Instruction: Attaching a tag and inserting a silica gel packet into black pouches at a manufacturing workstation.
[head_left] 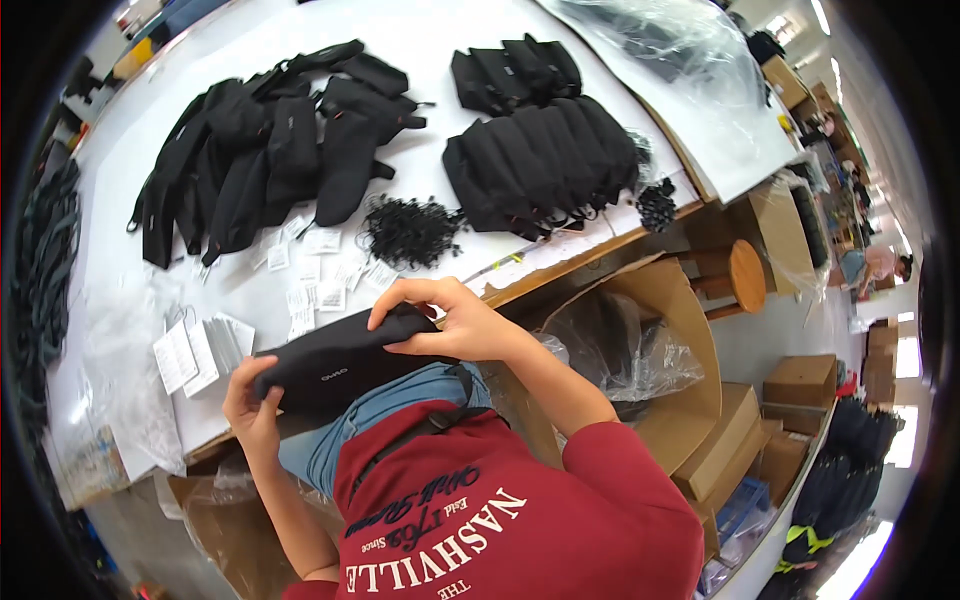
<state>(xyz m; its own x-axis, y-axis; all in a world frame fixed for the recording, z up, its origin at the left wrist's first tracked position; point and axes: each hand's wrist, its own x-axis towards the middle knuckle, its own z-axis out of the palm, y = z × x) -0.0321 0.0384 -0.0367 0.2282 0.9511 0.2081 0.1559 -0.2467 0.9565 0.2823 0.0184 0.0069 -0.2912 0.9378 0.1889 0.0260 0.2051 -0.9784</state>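
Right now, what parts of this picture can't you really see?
- Black pouch, head view: its right end is hidden under the right hand, its left end under the left hand.
- Paper tags on the white table: too small to tell what is on them.
- Cardboard box with clear plastic liner: its inside is hidden by the crumpled plastic.
- People at the right rim: tiny, bent by the lens.

- I see small white paper tags (pixel 318 268) scattered mid-worktop (pixel 420 40)
- white tag stack (pixel 200 352) near my left
- brown cardboard boxes (pixel 800 380) right, on the floor
- clear plastic bags (pixel 700 50) far right corner
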